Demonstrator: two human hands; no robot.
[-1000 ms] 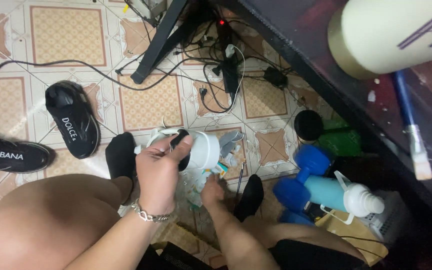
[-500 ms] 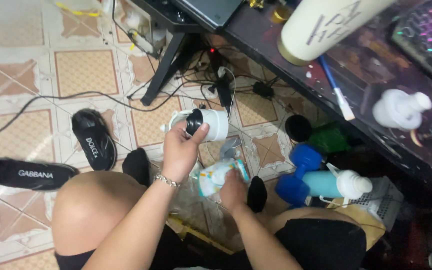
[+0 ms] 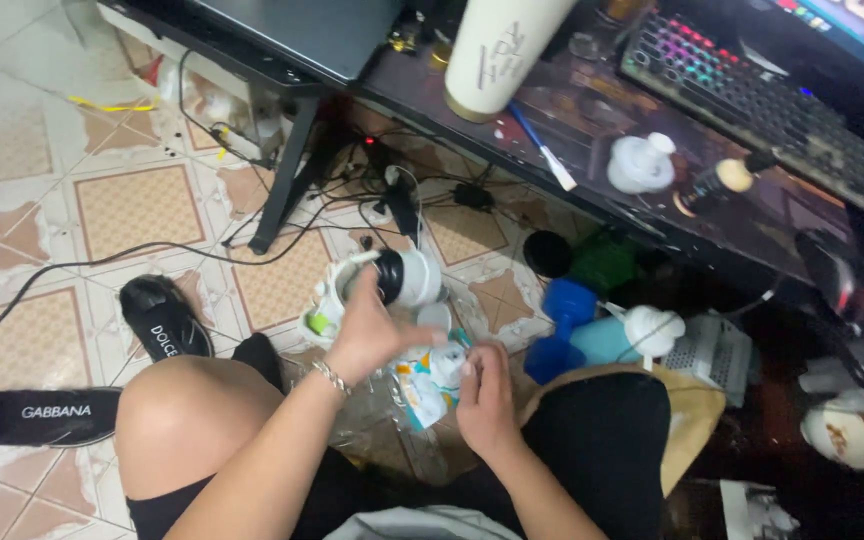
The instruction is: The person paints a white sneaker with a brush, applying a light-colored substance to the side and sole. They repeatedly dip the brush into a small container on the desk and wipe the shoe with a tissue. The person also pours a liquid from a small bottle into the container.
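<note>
Gripping a white jar (image 3: pixel 414 277) with a black lid, the left hand (image 3: pixel 372 335) sits left of the right hand (image 3: pixel 487 395), closed on a white-orange-teal packet (image 3: pixel 430 385).

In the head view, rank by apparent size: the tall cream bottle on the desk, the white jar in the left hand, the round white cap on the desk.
1. Tall cream bottle, though nearest the camera.
2. White jar in the left hand.
3. Round white cap.

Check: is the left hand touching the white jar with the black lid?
Touching. The head view shows the left hand with its fingers wrapped onto the white jar.
</note>
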